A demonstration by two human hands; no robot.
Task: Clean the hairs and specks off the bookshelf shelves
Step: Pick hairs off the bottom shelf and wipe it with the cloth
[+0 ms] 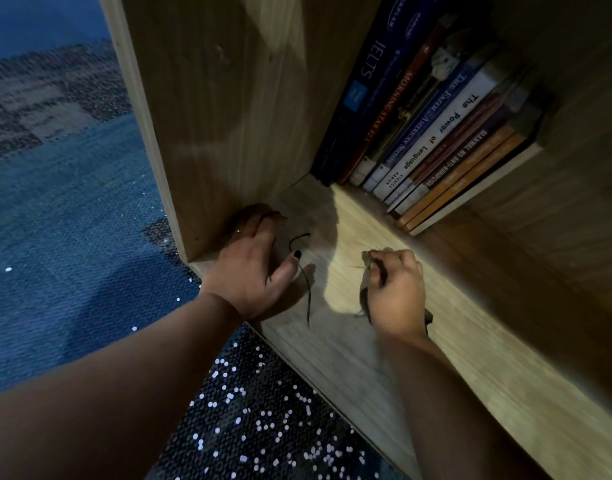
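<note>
Bookshelf shelf (pixel 373 233) of pale wood grain, stretching out in front of the row of books (pixel 432 140); lit in one bright patch, otherwise in shadow. Books packed at the back, spines outward, among them "IELTS", "Morning Star" and "The Power of Language".

Left hand (pixel 254 268) laid flat on the board, in front of the books and to their left, close against the side panel (pixel 211 116). Fingers stretched forward and lightly spread, tips blurred in the dark corner; thumb held out sideways, nail painted dark; a ring on one finger. Holding nothing.

Dark strand (pixel 307 292), thin and long, lying loose on the board just beside that thumb, in front of the books' left end. Hooked at the end nearer the books, straighter toward the front edge.

Right hand (pixel 398 292) directly in front of the books, fingers curled in tight, thumb and forefinger pinching a small clump of hair and fluff (pixel 368 256). More dark wisps poking out under the fist. Touching the board or just above it: cannot tell.

Blue carpet (pixel 72 220) far left of the books, beyond the side panel. Dark sequinned fabric (pixel 263 427) well in front of the books, past the shelf's front edge.
</note>
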